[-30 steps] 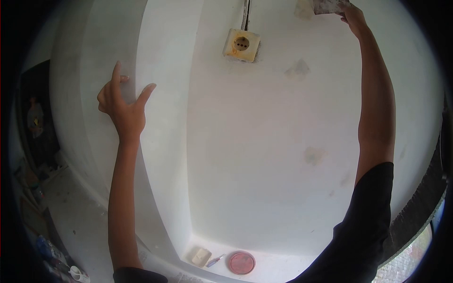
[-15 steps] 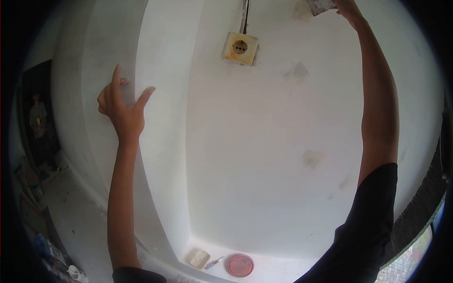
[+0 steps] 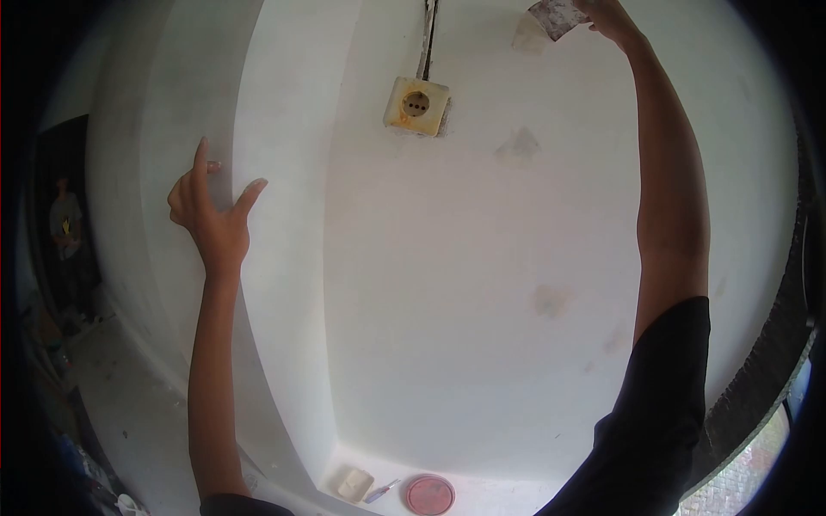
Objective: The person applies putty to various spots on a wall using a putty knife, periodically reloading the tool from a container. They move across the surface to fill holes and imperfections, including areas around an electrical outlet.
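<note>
At the top right, my right hand [image 3: 609,21] is closed on a flat, stained grey piece [image 3: 559,17] that lies against the white wall [image 3: 447,284], beside a beige patch [image 3: 528,38]. My left hand [image 3: 213,211] is raised at the left by the wall's corner, with thumb and index finger spread wide and nothing held. Between the hands, a yellowed wall socket [image 3: 417,107] hangs below a cable [image 3: 428,39] running in a groove.
On the ledge at the bottom are a cream-coloured dish [image 3: 354,485], a small tool [image 3: 382,491] and a round red lid [image 3: 430,495]. Another person [image 3: 65,219] stands at the far left. Grey and brown patches mark the wall.
The view has shifted slightly, so the socket and wall marks sit lower and further left. My right hand has moved left with the flat piece; my left hand keeps its spread pose.
</note>
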Demonstrator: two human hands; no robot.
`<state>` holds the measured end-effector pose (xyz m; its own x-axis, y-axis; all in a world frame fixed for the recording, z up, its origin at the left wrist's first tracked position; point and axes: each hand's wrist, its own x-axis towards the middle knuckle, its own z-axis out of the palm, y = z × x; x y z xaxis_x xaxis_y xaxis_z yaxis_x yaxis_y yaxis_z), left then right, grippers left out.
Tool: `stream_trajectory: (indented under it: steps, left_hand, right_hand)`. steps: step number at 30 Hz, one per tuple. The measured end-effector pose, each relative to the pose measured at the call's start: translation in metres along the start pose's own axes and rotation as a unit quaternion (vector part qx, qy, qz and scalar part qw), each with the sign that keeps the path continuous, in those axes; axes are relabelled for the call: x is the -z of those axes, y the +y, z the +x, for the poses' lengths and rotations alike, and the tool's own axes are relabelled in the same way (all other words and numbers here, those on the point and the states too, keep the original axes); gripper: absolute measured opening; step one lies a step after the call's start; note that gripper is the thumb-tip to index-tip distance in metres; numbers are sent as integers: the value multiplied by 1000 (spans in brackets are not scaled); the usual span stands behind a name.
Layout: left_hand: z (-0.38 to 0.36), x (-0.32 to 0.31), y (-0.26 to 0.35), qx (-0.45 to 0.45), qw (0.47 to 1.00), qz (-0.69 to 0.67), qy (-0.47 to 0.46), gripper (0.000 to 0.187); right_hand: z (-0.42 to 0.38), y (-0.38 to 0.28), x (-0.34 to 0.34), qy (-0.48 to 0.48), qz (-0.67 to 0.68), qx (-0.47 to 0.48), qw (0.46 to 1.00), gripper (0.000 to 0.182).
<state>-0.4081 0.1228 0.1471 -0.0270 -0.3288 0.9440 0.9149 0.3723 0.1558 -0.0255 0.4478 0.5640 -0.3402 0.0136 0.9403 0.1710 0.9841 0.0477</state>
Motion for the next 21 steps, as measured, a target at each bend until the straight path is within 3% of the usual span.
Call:
stream_trajectory:
  steps: [2,3,4,5,6,8,11,15,18,21]
  left_hand:
    - [0,0,1,-5,1000,1,-2,83]
    - [0,-1,1,-4,1000,2,-2,83]
    - [0,0,1,-3,1000,3,-4,83]
    - [1,0,1,-4,1000,6,-4,83]
    - [1,1,1,-5,1000,6,-3,83]
    - [0,0,2,-4,1000,5,-5,82]
    - [-1,-1,1,-13,1000,10,2,82]
    - [-1,-2,-2,-3,1000,-2,0,81]
    - [0,-1,0,9,1000,-10,-7,81]
    - [0,-1,0,17,1000,-20,-11,80]
  right_hand:
    - [-7,-25,-4,2,-15,-87,996,34]
    - [0,-17,-3,3,-13,-86,996,34]
    - [11,-3,-1,15,-290,153,945,33]
    - [20,10,0,25,-528,371,763,32]
    - [12,1,-2,24,-527,371,764,32]
    - [-16,-38,-12,-10,-339,188,922,28]
    - [-40,-56,-24,14,-261,184,948,29]
    - [-64,-92,-34,-33,-312,131,940,30]
    - [-73,-92,-42,-38,-293,150,943,30]
    - [-88,-100,-54,-39,-245,94,964,29]
